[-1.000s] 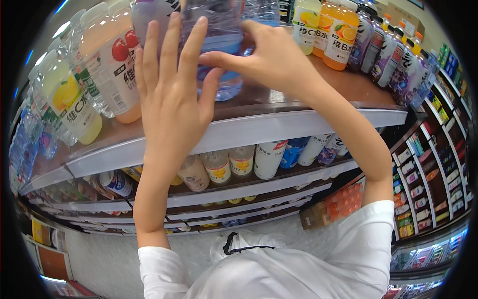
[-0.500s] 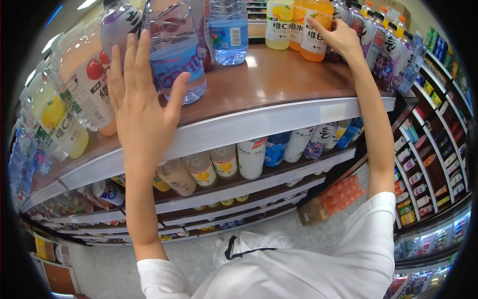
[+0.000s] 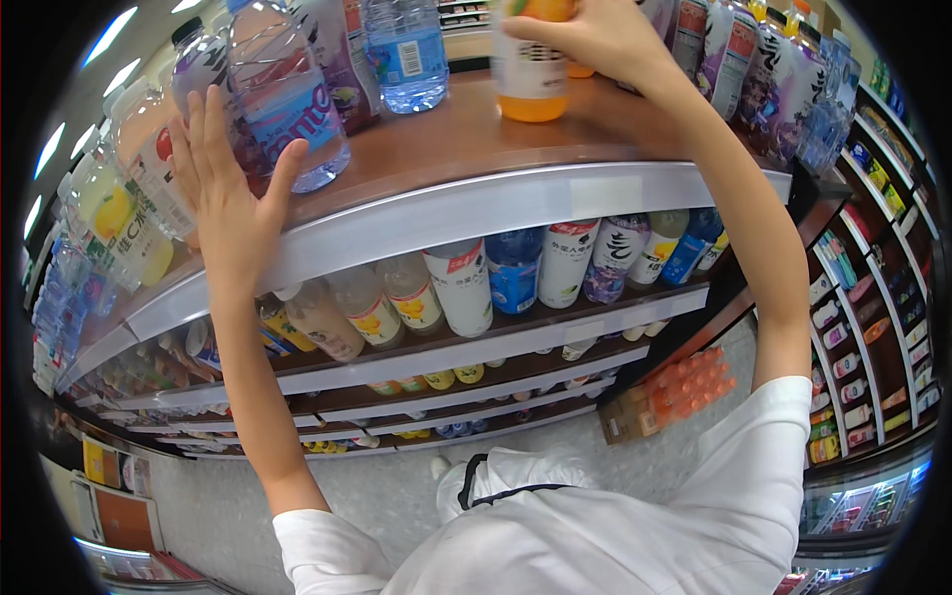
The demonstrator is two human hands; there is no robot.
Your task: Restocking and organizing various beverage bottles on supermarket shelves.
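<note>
My right hand [image 3: 605, 40] is closed round the upper part of an orange drink bottle [image 3: 532, 84], held upright at the top shelf [image 3: 436, 144]. Part of another orange bottle shows behind it, under the hand. My left hand [image 3: 230, 188] is open, palm toward the bottles, fingers spread upward and thumb out. Just right of its thumb stands a large clear water bottle [image 3: 288, 109] with a blue and purple label. Behind its fingers are a purple-labelled, dark-capped bottle [image 3: 203, 69] and a peach-coloured bottle [image 3: 149, 159]. Whether the fingers touch them I cannot tell.
A blue-labelled water bottle [image 3: 407, 55] stands farther back. Several purple-labelled bottles [image 3: 769, 89] fill the right end. A pale price rail [image 3: 476, 203] edges the shelf, with rows of bottles below. A carton [image 3: 630, 416] and orange-topped bottles [image 3: 694, 387] sit on the floor.
My right hand has brought the orange drink bottle leftward, away from the bottles beside it. My left hand stays open and spread. The whole view has shifted a little.
</note>
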